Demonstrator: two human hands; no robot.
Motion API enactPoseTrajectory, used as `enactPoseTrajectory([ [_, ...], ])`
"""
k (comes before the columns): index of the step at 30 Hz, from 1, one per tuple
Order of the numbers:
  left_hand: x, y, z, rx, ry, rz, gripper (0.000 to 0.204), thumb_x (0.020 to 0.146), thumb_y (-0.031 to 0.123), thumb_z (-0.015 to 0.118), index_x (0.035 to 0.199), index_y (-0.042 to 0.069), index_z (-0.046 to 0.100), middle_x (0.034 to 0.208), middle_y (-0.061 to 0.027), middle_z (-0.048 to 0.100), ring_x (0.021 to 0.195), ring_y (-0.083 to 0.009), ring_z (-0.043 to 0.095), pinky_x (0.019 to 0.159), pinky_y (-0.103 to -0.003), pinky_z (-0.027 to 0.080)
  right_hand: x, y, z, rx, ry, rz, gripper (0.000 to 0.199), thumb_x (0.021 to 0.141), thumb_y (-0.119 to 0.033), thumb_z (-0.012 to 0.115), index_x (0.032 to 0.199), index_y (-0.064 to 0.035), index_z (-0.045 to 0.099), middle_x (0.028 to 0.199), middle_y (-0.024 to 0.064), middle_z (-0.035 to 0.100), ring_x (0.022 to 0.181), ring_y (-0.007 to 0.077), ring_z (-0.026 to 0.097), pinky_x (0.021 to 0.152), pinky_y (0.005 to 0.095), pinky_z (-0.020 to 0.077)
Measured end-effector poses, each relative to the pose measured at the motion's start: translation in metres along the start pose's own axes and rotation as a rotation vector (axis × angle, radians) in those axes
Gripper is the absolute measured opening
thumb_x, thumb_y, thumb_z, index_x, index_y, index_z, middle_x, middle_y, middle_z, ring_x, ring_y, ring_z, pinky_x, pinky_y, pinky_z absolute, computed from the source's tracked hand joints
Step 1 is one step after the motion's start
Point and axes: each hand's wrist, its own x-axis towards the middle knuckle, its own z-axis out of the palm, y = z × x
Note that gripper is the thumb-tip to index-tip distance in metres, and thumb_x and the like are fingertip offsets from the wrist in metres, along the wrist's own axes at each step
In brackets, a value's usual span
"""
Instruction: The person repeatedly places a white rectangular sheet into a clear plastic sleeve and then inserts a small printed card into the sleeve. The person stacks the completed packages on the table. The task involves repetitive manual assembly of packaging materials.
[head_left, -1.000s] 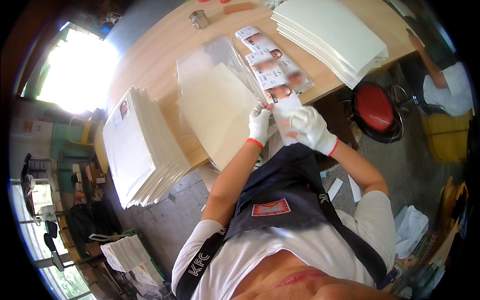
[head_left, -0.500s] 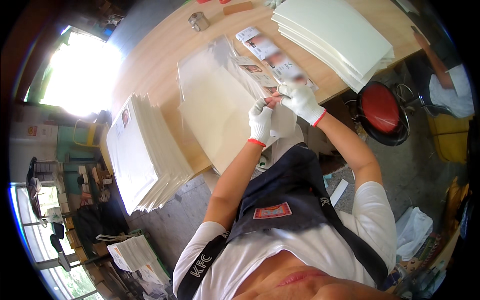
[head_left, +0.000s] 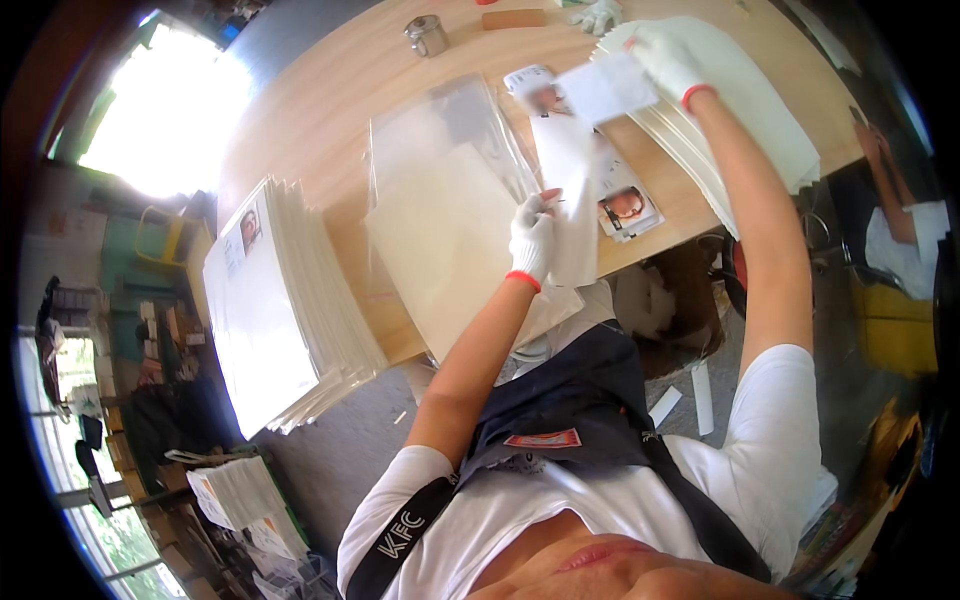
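Head view: the left hand (head_left: pixel 533 240), gloved with bare fingertips, pinches the edge of a white paper strip (head_left: pixel 572 230) between thumb and fingers. The right hand (head_left: pixel 667 65), also gloved, is farther forward and to the right; it is blurred, but its fingers grip a white label (head_left: pixel 607 88) at one end. Printed labels (head_left: pixel 626 206) lie on the tabletop (head_left: pixel 325 120), to the right of the left hand. A cream sheet (head_left: pixel 450 240) with clear plastic film (head_left: pixel 432 115) lies to the left of the left hand; a stack of sleeved sheets (head_left: pixel 265 310) stands farther left. A stack of white sheets (head_left: pixel 750 120) lies beneath and to the right of the right hand. A metal cup (head_left: pixel 427 36) stands well to the right hand's left.
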Motion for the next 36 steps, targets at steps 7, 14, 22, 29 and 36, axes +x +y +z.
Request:
enactPoseTrajectory([
  [7, 0.011, 0.026, 0.015, -0.047, -0.148, 0.031, 0.040, 0.085, 0.006, 0.051, 0.125, 0.006, 0.049, 0.118, -0.0097, 0.057, 0.104, -0.0183, 0.055, 0.082, -0.028, 0.045, 0.002, -0.087, 0.053, -0.045, 0.295, -0.560, 0.025, 0.088, -0.023, 0.055, 0.103, -0.0025, 0.056, 0.085, 0.0172, 0.063, 0.076, 0.0286, 0.061, 0.069, 0.0386, 0.0470],
  [14, -0.045, 0.007, -0.091, 0.119, 0.348, 0.441, 0.025, 0.087, -0.003, 0.050, 0.112, 0.001, 0.054, 0.101, -0.0046, 0.053, 0.090, -0.0117, 0.053, 0.077, -0.025, 0.044, -0.069, -0.095, 0.194, 0.384, -0.217, -0.582, 0.020, 0.079, -0.009, 0.059, 0.098, -0.0083, 0.053, 0.088, 0.0125, 0.060, 0.084, 0.0339, 0.058, 0.074, 0.0393, 0.0442],
  [22, -0.042, 0.017, -0.155, 0.535, 0.527, 0.616, 0.021, 0.083, -0.002, 0.056, 0.103, 0.001, 0.058, 0.108, -0.0117, 0.055, 0.098, -0.0268, 0.054, 0.082, -0.031, 0.044, -0.072, -0.074, 0.241, 0.195, -0.373, -0.642, 0.026, 0.076, -0.006, 0.060, 0.101, -0.0106, 0.053, 0.095, 0.0057, 0.063, 0.089, 0.0268, 0.061, 0.083, 0.0366, 0.0432],
  [29, 0.022, 0.006, -0.162, 0.866, 0.424, 0.430, 0.027, 0.089, 0.015, 0.053, 0.115, 0.009, 0.057, 0.129, -0.0105, 0.050, 0.120, -0.0310, 0.045, 0.100, -0.042, 0.034, -0.071, -0.091, 0.228, 0.122, -0.423, -0.750, 0.028, 0.078, -0.017, 0.065, 0.105, -0.0131, 0.063, 0.100, 0.0025, 0.065, 0.087, 0.0216, 0.062, 0.075, 0.0311, 0.0486],
  [36, 0.039, -0.032, -0.168, 1.163, 0.330, 0.302, 0.049, 0.089, 0.032, 0.051, 0.135, 0.016, 0.042, 0.146, -0.0108, 0.031, 0.134, -0.0322, 0.027, 0.111, -0.052, 0.014, -0.063, -0.077, 0.219, -0.010, -0.461, -0.902, 0.024, 0.080, -0.015, 0.060, 0.104, -0.0073, 0.059, 0.103, 0.0084, 0.062, 0.092, 0.0268, 0.060, 0.078, 0.0348, 0.0482],
])
